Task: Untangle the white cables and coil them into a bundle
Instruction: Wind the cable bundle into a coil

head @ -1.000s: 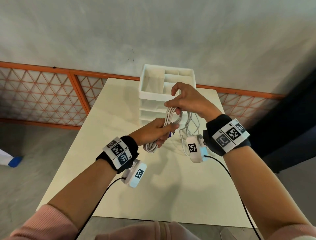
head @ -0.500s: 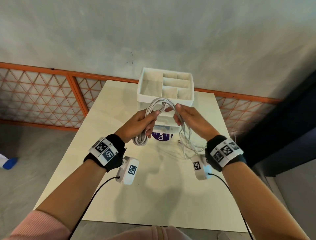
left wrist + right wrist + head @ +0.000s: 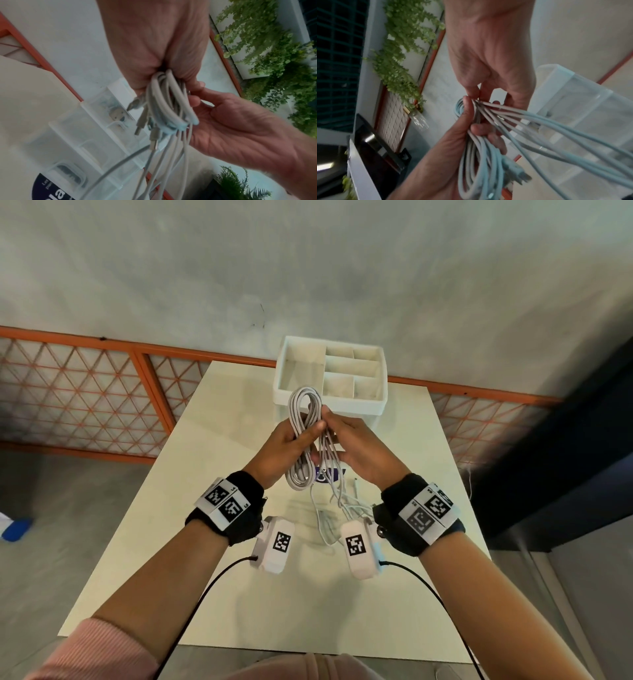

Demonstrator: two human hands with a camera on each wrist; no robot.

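Note:
The white cables (image 3: pixel 304 405) are wound in a long coil that my left hand (image 3: pixel 306 440) grips round its middle, above the table. Loops stick out above and below the fist. My right hand (image 3: pixel 327 424) pinches several strands against the top of the coil, touching the left fingers. Loose cable ends (image 3: pixel 334 508) hang from there to the table. In the left wrist view the coil (image 3: pixel 169 108) comes out of the left fist (image 3: pixel 154 54), with plugs dangling. In the right wrist view the right hand (image 3: pixel 473 98) pinches strands (image 3: pixel 556 129) that fan out to the right.
A white compartment organiser (image 3: pixel 363 402) stands at the table's far end on clear drawers (image 3: pixel 82 135) with a purple label (image 3: pixel 330 474). The pale table (image 3: pixel 239 594) is narrow. An orange mesh fence (image 3: pixel 85 398) runs behind it, and a dark wall stands to the right.
My right hand has come down and left from a raised, spread position and now meets the left hand at the coil. Another loop has been laid into the left hand's coil.

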